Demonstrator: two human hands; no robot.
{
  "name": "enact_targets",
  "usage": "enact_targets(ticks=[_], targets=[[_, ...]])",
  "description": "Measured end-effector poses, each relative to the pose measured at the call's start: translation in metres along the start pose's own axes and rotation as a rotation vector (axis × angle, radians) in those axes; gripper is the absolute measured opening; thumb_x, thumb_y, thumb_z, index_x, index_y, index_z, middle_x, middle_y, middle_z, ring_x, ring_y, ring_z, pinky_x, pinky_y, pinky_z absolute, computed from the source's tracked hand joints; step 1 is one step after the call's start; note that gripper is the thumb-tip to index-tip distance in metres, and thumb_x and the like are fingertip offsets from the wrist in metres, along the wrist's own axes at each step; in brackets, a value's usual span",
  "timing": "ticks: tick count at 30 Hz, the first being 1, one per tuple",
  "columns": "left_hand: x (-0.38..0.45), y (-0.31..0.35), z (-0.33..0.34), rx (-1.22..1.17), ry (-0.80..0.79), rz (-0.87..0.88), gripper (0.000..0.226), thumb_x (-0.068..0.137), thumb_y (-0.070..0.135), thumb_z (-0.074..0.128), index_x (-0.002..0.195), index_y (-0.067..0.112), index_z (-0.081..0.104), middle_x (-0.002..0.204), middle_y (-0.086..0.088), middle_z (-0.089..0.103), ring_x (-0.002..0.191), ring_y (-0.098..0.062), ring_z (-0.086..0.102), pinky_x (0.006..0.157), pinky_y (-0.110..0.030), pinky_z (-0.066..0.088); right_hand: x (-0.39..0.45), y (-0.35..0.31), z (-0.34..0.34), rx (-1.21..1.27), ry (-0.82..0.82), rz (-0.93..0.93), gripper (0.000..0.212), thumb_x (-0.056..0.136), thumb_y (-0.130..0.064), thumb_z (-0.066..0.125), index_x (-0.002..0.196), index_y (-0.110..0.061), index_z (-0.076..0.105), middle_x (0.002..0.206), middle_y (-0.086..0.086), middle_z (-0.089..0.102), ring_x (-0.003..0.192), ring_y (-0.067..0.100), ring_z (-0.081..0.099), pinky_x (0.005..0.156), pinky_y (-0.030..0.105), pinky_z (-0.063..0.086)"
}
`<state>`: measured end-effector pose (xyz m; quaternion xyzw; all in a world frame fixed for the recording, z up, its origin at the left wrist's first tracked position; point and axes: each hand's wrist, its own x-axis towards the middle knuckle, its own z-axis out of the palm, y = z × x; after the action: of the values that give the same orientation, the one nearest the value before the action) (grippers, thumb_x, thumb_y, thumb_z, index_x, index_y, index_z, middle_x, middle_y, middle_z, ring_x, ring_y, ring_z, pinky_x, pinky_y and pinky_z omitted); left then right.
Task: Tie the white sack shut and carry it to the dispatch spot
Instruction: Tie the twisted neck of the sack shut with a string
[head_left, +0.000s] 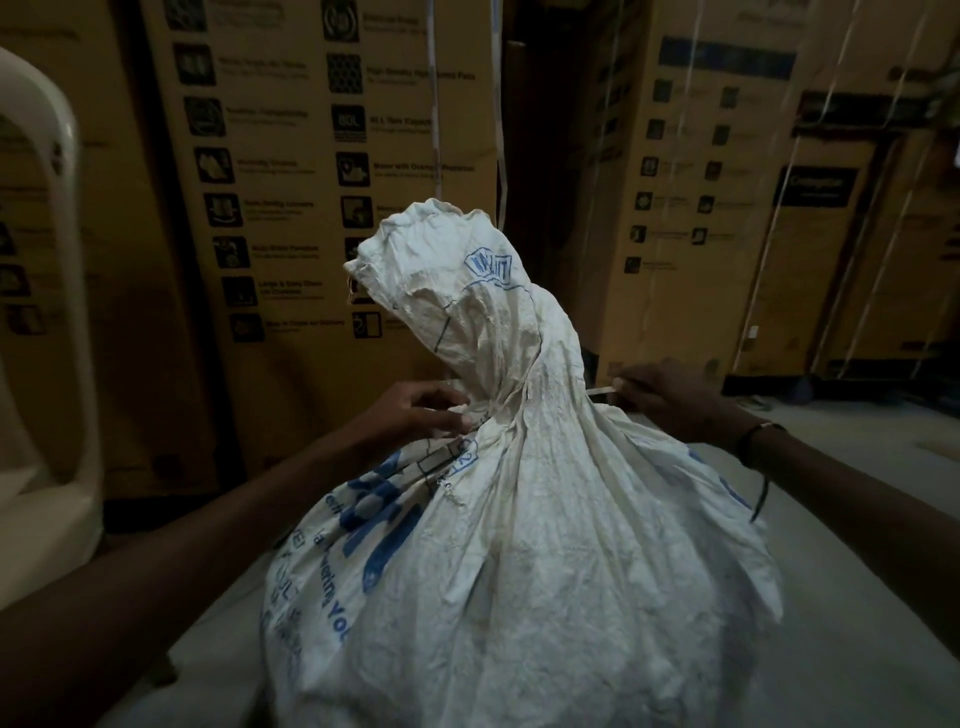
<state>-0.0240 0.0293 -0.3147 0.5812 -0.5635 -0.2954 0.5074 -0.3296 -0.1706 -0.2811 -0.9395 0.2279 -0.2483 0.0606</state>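
Pale floor (857, 649): white sack (519, 571), cardboard boxes (311, 208), plastic chair (47, 312) standing on it.

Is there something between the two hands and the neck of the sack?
Nothing visible. The left hand touches the sack at its gathered neck, and the right hand pulls a thin strip from the other side.

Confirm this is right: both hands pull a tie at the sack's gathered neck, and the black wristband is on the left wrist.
Wrong wrist. The head view shows the black wristband on the right wrist. Otherwise correct: left hand and right hand pull the tie at the sack neck.
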Motion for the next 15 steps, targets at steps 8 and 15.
enact_targets(ticks=[8, 15], targets=[[0.007, 0.004, 0.016, -0.334, 0.015, 0.004, 0.027, 0.081, 0.031, 0.067, 0.09, 0.011, 0.082, 0.097, -0.005, 0.079, 0.095, -0.021, 0.072, 0.082, -0.027, 0.062, -0.006, -0.022, -0.012, 0.422, -0.105, 0.049, 0.026, 0.111, -0.006, 0.047, 0.094, -0.009, 0.066, 0.081, 0.007, 0.071, 0.054, 0.009, 0.052, 0.059, 0.031, 0.045], [0.008, 0.002, 0.035, -0.375, -0.04, 0.082, 0.028, 0.073, 0.0, 0.062, 0.094, 0.002, 0.081, 0.103, -0.021, 0.077, 0.095, -0.032, 0.077, 0.094, -0.04, 0.062, 0.01, -0.035, -0.007, 0.677, -0.332, 0.073, 0.031, 0.107, 0.0, 0.041, 0.105, 0.006, 0.072, 0.093, 0.019, 0.079, 0.082, 0.026, 0.076, 0.074, 0.028, 0.058]])
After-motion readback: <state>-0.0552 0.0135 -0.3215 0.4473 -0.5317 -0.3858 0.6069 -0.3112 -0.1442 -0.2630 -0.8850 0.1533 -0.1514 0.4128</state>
